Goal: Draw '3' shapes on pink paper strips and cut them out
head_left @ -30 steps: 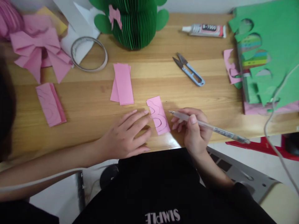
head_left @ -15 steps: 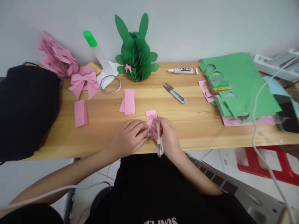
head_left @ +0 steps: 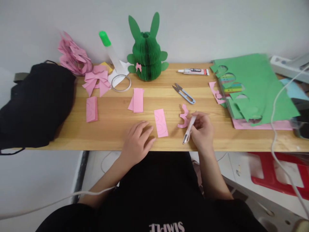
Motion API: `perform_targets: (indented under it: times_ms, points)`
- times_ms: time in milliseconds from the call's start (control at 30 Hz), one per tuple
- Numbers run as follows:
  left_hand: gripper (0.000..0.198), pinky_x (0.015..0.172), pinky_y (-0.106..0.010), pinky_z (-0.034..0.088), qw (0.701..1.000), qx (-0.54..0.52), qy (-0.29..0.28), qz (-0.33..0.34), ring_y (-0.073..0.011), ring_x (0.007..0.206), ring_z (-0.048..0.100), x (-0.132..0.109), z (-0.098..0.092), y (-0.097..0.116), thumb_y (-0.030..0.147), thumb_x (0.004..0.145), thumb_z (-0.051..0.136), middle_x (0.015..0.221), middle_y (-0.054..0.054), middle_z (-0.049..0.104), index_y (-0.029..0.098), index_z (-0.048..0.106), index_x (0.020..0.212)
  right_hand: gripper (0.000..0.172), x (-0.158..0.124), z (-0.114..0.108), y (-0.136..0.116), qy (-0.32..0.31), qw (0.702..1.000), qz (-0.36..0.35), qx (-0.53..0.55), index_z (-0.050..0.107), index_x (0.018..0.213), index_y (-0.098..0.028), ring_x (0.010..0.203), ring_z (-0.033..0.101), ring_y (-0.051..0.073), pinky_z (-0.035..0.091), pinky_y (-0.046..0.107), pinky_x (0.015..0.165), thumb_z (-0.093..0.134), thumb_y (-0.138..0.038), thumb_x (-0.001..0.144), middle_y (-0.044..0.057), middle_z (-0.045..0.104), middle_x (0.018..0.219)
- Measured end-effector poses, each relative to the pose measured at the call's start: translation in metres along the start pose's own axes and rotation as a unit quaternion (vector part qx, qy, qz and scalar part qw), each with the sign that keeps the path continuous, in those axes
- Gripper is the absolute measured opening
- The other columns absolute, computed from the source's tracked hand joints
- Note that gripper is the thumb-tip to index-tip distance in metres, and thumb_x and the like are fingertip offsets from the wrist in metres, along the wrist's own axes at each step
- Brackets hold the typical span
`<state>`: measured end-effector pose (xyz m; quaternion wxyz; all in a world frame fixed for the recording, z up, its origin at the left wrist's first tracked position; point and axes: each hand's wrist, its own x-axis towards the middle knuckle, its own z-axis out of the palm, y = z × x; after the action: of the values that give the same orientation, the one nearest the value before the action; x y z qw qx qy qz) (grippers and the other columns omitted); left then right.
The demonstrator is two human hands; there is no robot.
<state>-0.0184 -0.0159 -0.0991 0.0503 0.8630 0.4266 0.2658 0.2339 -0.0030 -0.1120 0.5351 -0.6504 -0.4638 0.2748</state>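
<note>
My right hand is closed around a clear pen slanting down toward me. Beside its fingers is a wavy pink paper cutout; I cannot tell whether the fingertips touch it. To the left lies a pink paper strip with curved lines drawn on it. My left hand rests on the table just left of that strip, fingers spread and holding nothing. Two more pink strips overlap farther back, and a small stack of pink paper with a drawn outline sits farther left.
Along the back stand a green paper rabbit, a pink bow, a tape roll and a glue tube. Thread snips lie mid-table. Green sheets cover the right, with a white cable across. A black bag is at left.
My right hand has moved right with the pen, and the wavy cutout has come off the pink strip, uncovering its drawn lines. My left hand has moved away from the cutout.
</note>
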Motion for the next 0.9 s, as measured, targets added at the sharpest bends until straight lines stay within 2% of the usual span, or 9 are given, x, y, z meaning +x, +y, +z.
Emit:
perform_targets:
  times_ms: [233, 467, 567, 633, 700, 767, 800, 900]
  points:
    - [0.026, 0.097, -0.052, 0.053, 1.000, 0.008, -0.001, 0.026, -0.0310, 0.120, 0.058, 0.000, -0.002, 0.000, 0.028, 0.095, 0.060, 0.124, -0.016, 0.061, 0.015, 0.062, 0.118, 0.021, -0.004, 0.004, 0.004, 0.042, 0.999, -0.028, -0.014, 0.058, 0.103, -0.020, 0.062, 0.055, 0.011, 0.046, 0.028, 0.062, 0.059, -0.037, 0.090, -0.003, 0.060, 0.078]
    - [0.046, 0.103, -0.060, 0.045, 0.996, 0.026, -0.078, 0.036, -0.0388, 0.132, 0.045, 0.001, 0.001, -0.001, 0.047, 0.098, 0.052, 0.143, -0.022, 0.048, 0.016, 0.061, 0.131, 0.024, -0.004, 0.001, 0.006, 0.028, 0.999, -0.004, -0.033, 0.058, 0.106, -0.022, 0.070, 0.059, 0.016, 0.049, 0.033, 0.071, 0.055, -0.042, 0.091, -0.001, 0.061, 0.081]
    - [0.052, 0.104, -0.059, 0.044, 0.995, 0.028, -0.079, 0.057, -0.0390, 0.132, 0.046, -0.004, -0.003, -0.002, 0.053, 0.096, 0.055, 0.141, -0.023, 0.051, 0.013, 0.062, 0.129, 0.026, -0.004, 0.001, 0.006, 0.039, 0.999, -0.001, -0.028, 0.058, 0.104, -0.022, 0.071, 0.060, 0.018, 0.049, 0.035, 0.071, 0.056, -0.044, 0.089, 0.000, 0.063, 0.081]
    - [0.053, 0.107, -0.056, 0.043, 0.993, 0.026, -0.076, 0.082, -0.0362, 0.132, 0.047, -0.010, -0.008, -0.003, 0.055, 0.095, 0.057, 0.138, -0.021, 0.055, 0.012, 0.063, 0.125, 0.027, -0.003, 0.001, 0.007, 0.040, 0.999, 0.007, -0.035, 0.059, 0.103, -0.022, 0.068, 0.059, 0.017, 0.049, 0.035, 0.071, 0.057, -0.045, 0.088, 0.000, 0.063, 0.079]
    - [0.040, 0.109, -0.050, 0.043, 0.992, 0.024, -0.059, 0.106, -0.0312, 0.129, 0.051, -0.016, -0.012, -0.002, 0.047, 0.097, 0.058, 0.131, -0.016, 0.062, 0.013, 0.066, 0.118, 0.028, -0.003, 0.000, 0.008, 0.037, 0.999, 0.012, -0.037, 0.059, 0.103, -0.022, 0.068, 0.058, 0.017, 0.049, 0.036, 0.072, 0.058, -0.046, 0.088, 0.000, 0.064, 0.079]
    - [0.019, 0.107, -0.042, 0.045, 0.993, 0.020, -0.010, 0.117, -0.0241, 0.121, 0.058, -0.022, -0.014, 0.002, 0.029, 0.099, 0.056, 0.118, -0.010, 0.069, 0.016, 0.069, 0.107, 0.029, -0.003, 0.000, 0.009, 0.032, 0.999, 0.010, -0.041, 0.060, 0.103, -0.022, 0.070, 0.059, 0.018, 0.049, 0.037, 0.073, 0.058, -0.046, 0.088, 0.000, 0.063, 0.079]
    - [0.015, 0.103, -0.038, 0.047, 0.993, 0.018, 0.019, 0.119, -0.0207, 0.114, 0.061, -0.024, -0.015, 0.004, 0.021, 0.099, 0.055, 0.110, -0.007, 0.072, 0.018, 0.069, 0.100, 0.029, -0.003, 0.000, 0.010, 0.029, 0.999, 0.009, -0.041, 0.060, 0.104, -0.022, 0.070, 0.059, 0.018, 0.049, 0.037, 0.074, 0.058, -0.047, 0.088, 0.000, 0.063, 0.078]
    - [0.020, 0.090, -0.029, 0.051, 0.989, 0.026, 0.082, 0.118, -0.0138, 0.092, 0.065, -0.027, -0.017, 0.009, 0.013, 0.099, 0.052, 0.089, -0.001, 0.072, 0.020, 0.068, 0.089, 0.029, -0.003, 0.000, 0.010, 0.025, 0.999, 0.007, -0.039, 0.060, 0.104, -0.022, 0.070, 0.059, 0.018, 0.050, 0.037, 0.075, 0.057, -0.045, 0.088, 0.000, 0.063, 0.078]
